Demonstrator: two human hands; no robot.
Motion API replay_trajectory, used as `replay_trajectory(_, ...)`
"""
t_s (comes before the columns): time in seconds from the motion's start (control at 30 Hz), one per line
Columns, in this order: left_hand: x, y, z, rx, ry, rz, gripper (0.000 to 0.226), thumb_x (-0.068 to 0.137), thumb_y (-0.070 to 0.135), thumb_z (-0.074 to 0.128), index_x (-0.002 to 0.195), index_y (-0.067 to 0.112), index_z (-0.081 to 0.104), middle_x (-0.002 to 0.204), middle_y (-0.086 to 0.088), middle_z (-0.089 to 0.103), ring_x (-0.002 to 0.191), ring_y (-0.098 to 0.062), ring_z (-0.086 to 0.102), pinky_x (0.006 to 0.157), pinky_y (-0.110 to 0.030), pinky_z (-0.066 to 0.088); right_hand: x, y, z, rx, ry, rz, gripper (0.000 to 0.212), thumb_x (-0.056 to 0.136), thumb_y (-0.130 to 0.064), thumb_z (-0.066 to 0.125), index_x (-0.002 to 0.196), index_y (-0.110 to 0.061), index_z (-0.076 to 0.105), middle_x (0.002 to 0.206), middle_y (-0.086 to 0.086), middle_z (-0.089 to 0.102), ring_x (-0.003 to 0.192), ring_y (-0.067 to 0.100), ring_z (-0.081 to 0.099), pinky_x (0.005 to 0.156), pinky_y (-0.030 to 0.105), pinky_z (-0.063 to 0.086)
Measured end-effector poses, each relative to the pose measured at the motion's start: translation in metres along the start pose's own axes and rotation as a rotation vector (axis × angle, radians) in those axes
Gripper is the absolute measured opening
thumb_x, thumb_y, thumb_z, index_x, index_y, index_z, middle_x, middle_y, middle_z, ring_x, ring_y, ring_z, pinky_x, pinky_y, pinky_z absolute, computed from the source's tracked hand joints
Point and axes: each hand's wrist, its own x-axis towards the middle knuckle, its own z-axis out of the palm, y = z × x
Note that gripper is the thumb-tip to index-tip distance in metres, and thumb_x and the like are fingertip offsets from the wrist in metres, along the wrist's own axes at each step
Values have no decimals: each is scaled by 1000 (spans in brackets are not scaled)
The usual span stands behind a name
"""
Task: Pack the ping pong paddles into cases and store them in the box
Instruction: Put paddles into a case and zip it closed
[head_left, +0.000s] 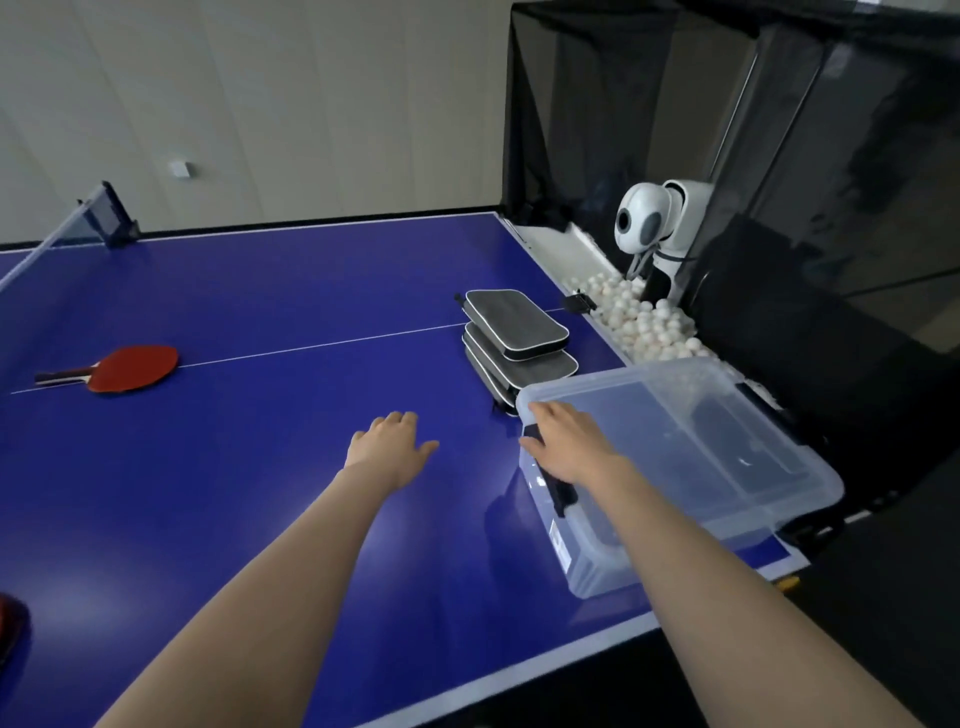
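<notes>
A red ping pong paddle (132, 368) lies flat on the blue table (260, 493) at the far left, its handle pointing left. The red edge of a second paddle (10, 623) shows at the bottom left border. Three grey cases (514, 325) with white piping are stacked near the table's right side. Just in front of them stands a clear plastic box (727, 467) with its lid on. My right hand (566, 447) grips the lid's left edge at the black latch (558, 488). My left hand (389, 441) is over the table left of the box, fingers spread, holding nothing.
A white ball machine (649, 223) stands beyond the table's right end above a trough of several white balls (639, 322), with black netting behind it. The net post (111, 218) is clamped at the far left. The table's near edge runs along the bottom.
</notes>
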Motion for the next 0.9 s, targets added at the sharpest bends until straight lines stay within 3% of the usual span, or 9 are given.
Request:
replay_trajectory(0.37,140,63,5,-46,-28,-8,57,99,47,41,142,10,36,142,-10,43,129,-30,42,101,-44,37,102,125,-25,30,-20,123,48,99,-33,43,138,-5,38,135,15,47,126,32,42,100,42,38)
replay_trajectory(0.6,214,110,10,-95,-26,-40,52,99,44,42,137,8,40,137,-12,46,127,-30,42,99,-43,36,170,189,-23,44,-74,101,53,99,-38,42,141,-7,35,140,14,45,130,31,40,101,42,38)
replay_trajectory(0.77,257,138,23,-214,57,-177,53,98,43,45,136,6,41,137,-14,46,127,-33,40,100,-45,34,228,231,-13,100,-127,54,57,99,-39,42,144,-6,32,145,15,41,135,32,36,106,43,35)
replay_trajectory(0.9,297,148,34,-373,5,-312,60,96,46,48,139,6,37,140,-14,43,129,-34,40,102,-47,38,274,256,-2,195,-167,54,56,100,-38,42,144,-4,32,146,15,39,135,32,35,108,44,33)
